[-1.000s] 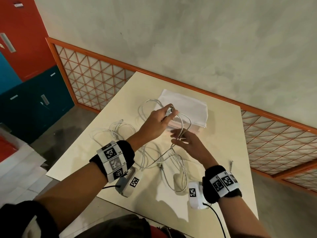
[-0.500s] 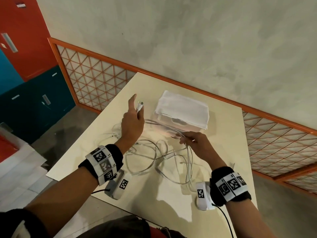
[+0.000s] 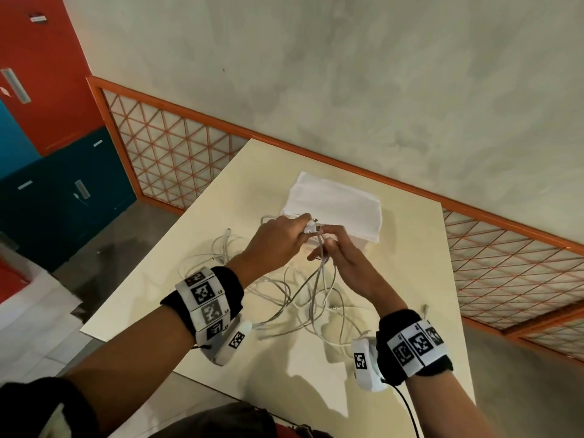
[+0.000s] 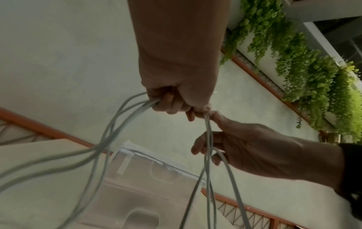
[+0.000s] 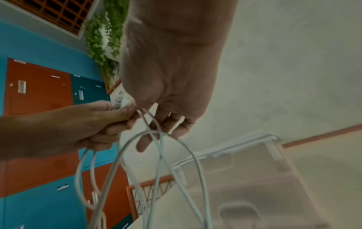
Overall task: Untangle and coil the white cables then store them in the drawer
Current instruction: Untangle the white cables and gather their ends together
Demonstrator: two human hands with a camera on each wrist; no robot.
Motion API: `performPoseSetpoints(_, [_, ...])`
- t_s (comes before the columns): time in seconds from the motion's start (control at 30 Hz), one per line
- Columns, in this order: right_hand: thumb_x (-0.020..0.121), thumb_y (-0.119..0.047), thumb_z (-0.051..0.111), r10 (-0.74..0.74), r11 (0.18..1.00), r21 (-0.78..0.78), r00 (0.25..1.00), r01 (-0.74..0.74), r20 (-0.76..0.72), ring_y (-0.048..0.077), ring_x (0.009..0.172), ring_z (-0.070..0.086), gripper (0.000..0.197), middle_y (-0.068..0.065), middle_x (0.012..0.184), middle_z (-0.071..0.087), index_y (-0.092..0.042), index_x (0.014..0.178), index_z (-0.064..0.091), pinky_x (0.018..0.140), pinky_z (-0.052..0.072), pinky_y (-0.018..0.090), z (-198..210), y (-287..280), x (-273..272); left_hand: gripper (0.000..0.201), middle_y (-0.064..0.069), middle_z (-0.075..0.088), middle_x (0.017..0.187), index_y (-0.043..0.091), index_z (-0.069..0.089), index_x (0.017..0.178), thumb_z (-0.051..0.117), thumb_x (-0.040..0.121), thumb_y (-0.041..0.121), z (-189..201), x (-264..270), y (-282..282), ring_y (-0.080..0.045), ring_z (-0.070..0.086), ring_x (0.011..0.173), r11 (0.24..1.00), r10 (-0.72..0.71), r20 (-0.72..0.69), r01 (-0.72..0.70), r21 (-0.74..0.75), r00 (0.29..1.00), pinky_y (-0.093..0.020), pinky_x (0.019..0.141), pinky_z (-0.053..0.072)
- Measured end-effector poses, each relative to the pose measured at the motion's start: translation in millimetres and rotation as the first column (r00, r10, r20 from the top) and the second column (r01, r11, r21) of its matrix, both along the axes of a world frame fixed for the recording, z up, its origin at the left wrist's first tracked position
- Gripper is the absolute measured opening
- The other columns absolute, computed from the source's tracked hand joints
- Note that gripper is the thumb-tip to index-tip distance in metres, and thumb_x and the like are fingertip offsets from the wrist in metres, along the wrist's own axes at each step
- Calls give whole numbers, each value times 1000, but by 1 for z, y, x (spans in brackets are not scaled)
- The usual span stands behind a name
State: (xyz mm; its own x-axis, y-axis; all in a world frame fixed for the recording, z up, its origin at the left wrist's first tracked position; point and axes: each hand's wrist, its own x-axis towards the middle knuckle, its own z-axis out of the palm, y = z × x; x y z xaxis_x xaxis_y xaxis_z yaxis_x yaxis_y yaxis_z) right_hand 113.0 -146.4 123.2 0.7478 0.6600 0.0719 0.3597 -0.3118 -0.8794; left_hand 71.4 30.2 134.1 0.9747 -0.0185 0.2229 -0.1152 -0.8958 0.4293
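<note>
Several white cables (image 3: 297, 298) lie tangled on the cream table (image 3: 410, 279), with loops lifted into both hands. My left hand (image 3: 284, 238) grips a bundle of strands (image 4: 125, 117) and holds a white connector (image 3: 313, 228) at its fingertips. My right hand (image 3: 335, 248) meets it and pinches the hanging strands (image 4: 208, 139) just below the plug (image 5: 119, 101), its other fingers loosely spread. Behind the hands stands a clear plastic drawer box (image 4: 149, 179) with a white cloth (image 3: 335, 200) on top. The drawers look closed.
Orange lattice railing (image 3: 177, 147) runs along the table's far and left sides beneath a grey wall. Red and teal lockers (image 3: 57, 172) stand at the left. A loose connector (image 3: 425, 308) lies near the right table edge. Bare tabletop lies near me.
My left hand swung back from the left with the connector and joined my right hand in front of the drawer box. More cable loops now hang lifted off the table.
</note>
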Motion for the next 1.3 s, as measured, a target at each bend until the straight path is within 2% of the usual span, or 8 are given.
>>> performPoseSetpoints(0.1, [102,-11,34,-108,993,43,994,107,19,1,85,61,17,0,91,66,-15,112,47,76,42,10,-9,-13,6,39,-24,65,103,9,46,133,46,96,22,1,1,7,-39,59,98,1000,10,36,-10,12,999,-40,73,44])
performPoseSetpoints(0.27, [93,-8,56,-127,978,-159,990,135,61,0,73,60,20,-9,75,66,-23,91,69,75,41,32,-34,-48,13,38,-17,68,77,8,58,121,48,92,32,4,0,32,-35,62,68,975,57,131,-27,-219,990,-37,59,45])
performPoseSetpoints(0.4, [93,-15,57,-253,966,-50,967,252,-30,5,92,63,21,-9,108,67,-20,113,61,88,49,34,-40,-47,6,24,3,43,56,2,60,110,53,94,19,8,4,38,-13,40,43,953,2,85,24,-301,996,-26,51,35])
performPoseSetpoints(0.5, [93,-17,57,-251,966,56,968,251,-17,0,99,64,33,-11,117,65,-24,126,57,87,49,14,-27,-29,8,29,-4,67,76,6,60,116,48,92,16,9,0,26,-23,58,62,950,-98,33,104,-293,995,-22,57,41])
performPoseSetpoints(0.63, [90,-7,60,-245,969,48,968,242,58,-8,74,65,13,-4,83,71,-15,92,69,75,47,8,-24,-15,13,41,-11,73,102,16,56,118,37,85,31,7,-2,25,-29,66,91,953,-99,-19,89,-288,995,-41,75,53])
performPoseSetpoints(0.83, [95,0,46,-446,888,-9,868,459,217,23,80,59,17,10,90,66,-12,88,54,66,39,7,-55,-41,16,31,-10,72,96,24,55,124,45,94,24,-9,-11,37,-31,66,87,998,-7,-51,3,-70,999,-36,68,49])
performPoseSetpoints(1.1, [81,17,34,-776,612,-135,624,780,88,33,92,54,34,25,108,60,7,106,55,74,34,28,-77,-83,17,48,-10,72,106,19,54,122,31,85,40,-7,-18,54,-35,65,93,987,84,-60,-91,-134,995,-40,67,51])
performPoseSetpoints(1.3, [86,12,42,-846,442,-391,520,807,116,44,111,56,27,34,116,59,16,106,60,91,43,42,-91,-109,27,29,-9,72,105,22,55,119,44,93,28,-11,-18,56,-36,64,94,993,85,-78,-91,-80,993,-39,68,49])
